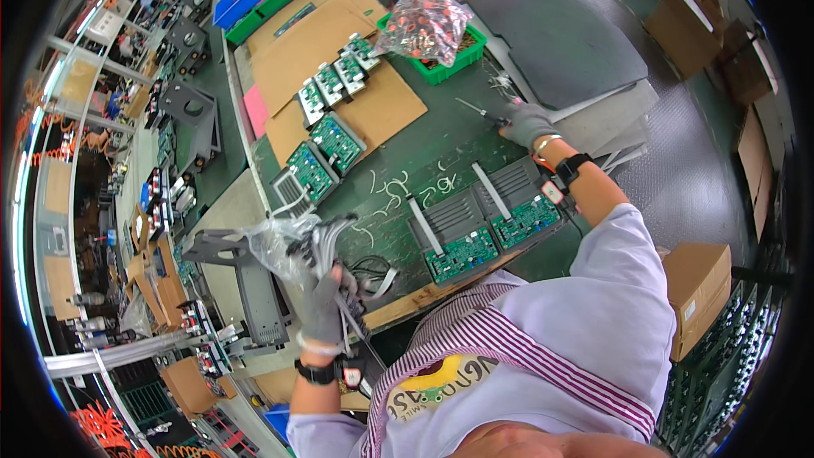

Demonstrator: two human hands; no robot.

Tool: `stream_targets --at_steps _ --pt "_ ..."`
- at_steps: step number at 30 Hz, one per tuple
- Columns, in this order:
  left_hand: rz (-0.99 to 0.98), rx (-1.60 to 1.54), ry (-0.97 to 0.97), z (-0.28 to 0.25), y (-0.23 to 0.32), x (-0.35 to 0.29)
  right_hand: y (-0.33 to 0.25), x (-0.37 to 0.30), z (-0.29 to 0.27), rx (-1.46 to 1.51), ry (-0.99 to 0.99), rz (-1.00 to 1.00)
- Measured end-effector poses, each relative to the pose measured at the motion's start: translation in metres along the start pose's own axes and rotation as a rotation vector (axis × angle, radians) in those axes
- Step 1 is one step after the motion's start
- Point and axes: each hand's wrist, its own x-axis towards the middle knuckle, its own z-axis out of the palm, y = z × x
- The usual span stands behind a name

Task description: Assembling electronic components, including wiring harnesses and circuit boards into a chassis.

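My left hand (322, 298), in a grey glove, is closed around a bundle of grey ribbon cables (325, 248) with dark connectors. A clear plastic bag (275, 244) hangs about the bundle. Farther right, my gloved right hand (529, 125) grips a screwdriver (485, 112), its thin metal shaft pointing left. Between my hands, two dark grey housings with green circuit boards (460, 254) (527, 222) lie side by side at the bench's near edge. A flat ribbon cable (492, 191) lies across each housing.
Past them, more circuit boards (337, 142) and several white-and-green modules (329, 83) lie on cardboard (394, 106). A green bin (441, 70) carries a bag of red-and-dark parts (428, 27). Dark flat sheets (560, 42) are stacked at right. A grey metal bracket (261, 301) stands beside my left hand.
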Motion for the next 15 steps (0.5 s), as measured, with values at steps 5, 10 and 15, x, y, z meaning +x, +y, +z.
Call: stream_targets --at_steps 5,10,15 --pt "0.081 0.284 -0.319 0.073 -0.002 0.094 0.03 -0.01 0.018 -0.023 -0.212 0.004" --pt "0.499 0.842 -0.339 0.144 -0.025 0.198 0.057 -0.019 0.013 0.186 -0.15 0.021" --pt "0.744 1.323 -0.145 0.225 -0.034 0.242 0.102 -0.045 0.001 0.346 0.087 0.113"
